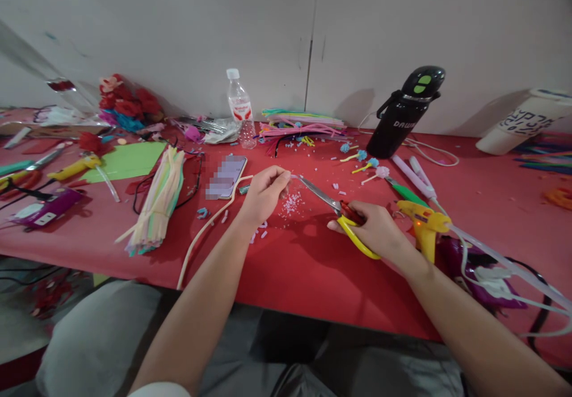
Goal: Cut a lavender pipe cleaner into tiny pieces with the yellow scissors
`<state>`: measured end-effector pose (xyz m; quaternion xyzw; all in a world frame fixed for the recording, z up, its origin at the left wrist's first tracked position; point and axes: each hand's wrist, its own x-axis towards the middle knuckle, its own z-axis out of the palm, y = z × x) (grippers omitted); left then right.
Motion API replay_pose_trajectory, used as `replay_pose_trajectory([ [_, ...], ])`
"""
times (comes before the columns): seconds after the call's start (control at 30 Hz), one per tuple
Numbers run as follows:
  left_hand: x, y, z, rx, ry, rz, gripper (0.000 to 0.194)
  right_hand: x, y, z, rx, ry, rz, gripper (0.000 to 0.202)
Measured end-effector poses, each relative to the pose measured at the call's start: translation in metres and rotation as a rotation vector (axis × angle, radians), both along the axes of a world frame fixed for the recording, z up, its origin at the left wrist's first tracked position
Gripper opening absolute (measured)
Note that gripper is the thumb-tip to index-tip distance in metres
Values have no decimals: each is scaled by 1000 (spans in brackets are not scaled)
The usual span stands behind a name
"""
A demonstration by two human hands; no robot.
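Note:
My left hand is closed in a pinch over the middle of the table. A thin pale lilac tip, seemingly a pipe cleaner piece, pokes out from its fingertips. My right hand grips scissors with red and yellow handles, their blade tips close to that lilac tip. Beneath them lies a scatter of tiny lilac clippings. Short lilac pieces rest near my left wrist. A long cream pipe cleaner curves across the table and passes behind my left hand.
A pipe cleaner bundle and a phone lie to the left. At the back stand a plastic bottle and a black flask. Small blue-topped pieces lie before the flask. A yellow glue gun sits beside my right forearm.

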<state>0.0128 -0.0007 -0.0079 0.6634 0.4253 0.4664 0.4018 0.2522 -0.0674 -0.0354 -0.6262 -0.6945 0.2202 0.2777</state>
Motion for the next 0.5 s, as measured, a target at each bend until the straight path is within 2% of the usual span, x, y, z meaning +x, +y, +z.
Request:
replay_pose_trajectory([
  [0.5, 3, -1, -2, -9, 1, -10, 27, 1, 2, -3, 31, -35, 14, 53],
])
